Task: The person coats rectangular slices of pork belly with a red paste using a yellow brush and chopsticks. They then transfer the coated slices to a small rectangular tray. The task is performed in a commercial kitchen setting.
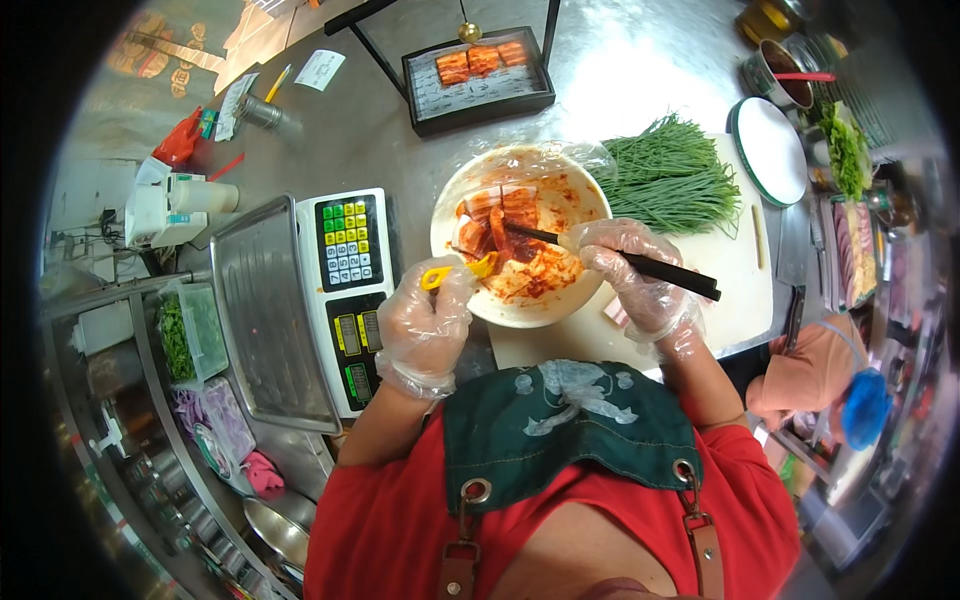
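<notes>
A cream bowl (454,187) smeared with red sauce stands in front of me, with sauce-coated meat slices (498,225) inside. My left hand (429,319), in a clear plastic glove, grips a small yellow utensil (442,277) at the bowl's near-left rim. The utensil's head points in over the sauce. My right hand (630,262), gloved the same way, holds black chopsticks (667,274) whose tips reach a strip of meat. Clear plastic film (577,159) lies over the bowl's far rim.
Left of the bowl is a digital scale (346,238) with a metal pan (274,315). Green chives (671,176) lie on a white cutting board (746,300). A framed tray (480,112) displays meat pieces. A knife (793,262) and another person (817,367) are at right.
</notes>
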A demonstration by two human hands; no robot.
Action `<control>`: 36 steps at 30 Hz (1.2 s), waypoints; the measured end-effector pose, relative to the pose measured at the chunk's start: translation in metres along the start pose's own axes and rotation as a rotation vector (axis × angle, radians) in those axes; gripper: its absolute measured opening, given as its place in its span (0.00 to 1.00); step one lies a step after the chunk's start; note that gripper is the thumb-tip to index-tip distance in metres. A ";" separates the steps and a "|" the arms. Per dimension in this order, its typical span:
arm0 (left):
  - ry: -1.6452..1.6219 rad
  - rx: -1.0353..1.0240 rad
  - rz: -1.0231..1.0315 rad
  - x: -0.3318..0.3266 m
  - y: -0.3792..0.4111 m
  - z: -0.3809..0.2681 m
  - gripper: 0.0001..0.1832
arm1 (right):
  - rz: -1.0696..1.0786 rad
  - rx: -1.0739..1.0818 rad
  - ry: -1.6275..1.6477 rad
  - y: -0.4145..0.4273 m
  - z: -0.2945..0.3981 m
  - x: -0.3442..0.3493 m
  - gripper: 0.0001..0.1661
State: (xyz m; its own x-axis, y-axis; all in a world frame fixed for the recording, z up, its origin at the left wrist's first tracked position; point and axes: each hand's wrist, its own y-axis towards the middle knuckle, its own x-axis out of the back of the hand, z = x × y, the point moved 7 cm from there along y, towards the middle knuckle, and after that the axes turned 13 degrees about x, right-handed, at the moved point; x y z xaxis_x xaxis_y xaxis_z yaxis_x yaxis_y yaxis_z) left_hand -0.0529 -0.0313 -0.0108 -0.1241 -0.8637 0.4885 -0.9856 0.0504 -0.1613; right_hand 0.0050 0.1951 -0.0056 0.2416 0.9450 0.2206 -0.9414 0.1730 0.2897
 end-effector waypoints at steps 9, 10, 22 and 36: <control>0.045 -0.159 -0.083 -0.003 0.019 -0.003 0.04 | 0.050 -0.038 -0.015 -0.004 -0.005 0.001 0.09; 0.049 -0.155 -0.091 -0.002 0.022 0.000 0.04 | 0.074 -0.035 -0.035 -0.004 -0.004 0.001 0.09; 0.062 -0.217 -0.125 -0.001 0.044 -0.007 0.06 | 0.443 0.289 -0.137 -0.001 0.023 -0.011 0.16; -0.174 -0.011 -0.057 0.010 0.035 0.003 0.06 | 0.576 0.019 -0.082 -0.019 0.017 -0.036 0.25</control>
State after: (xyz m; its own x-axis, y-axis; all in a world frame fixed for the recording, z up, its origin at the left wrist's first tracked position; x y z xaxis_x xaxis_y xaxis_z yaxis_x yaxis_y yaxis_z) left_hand -0.0886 -0.0398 -0.0142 -0.0474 -0.9391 0.3403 -0.9918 0.0038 -0.1277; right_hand 0.0185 0.1535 -0.0033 -0.2896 0.8606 0.4188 -0.9223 -0.3680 0.1184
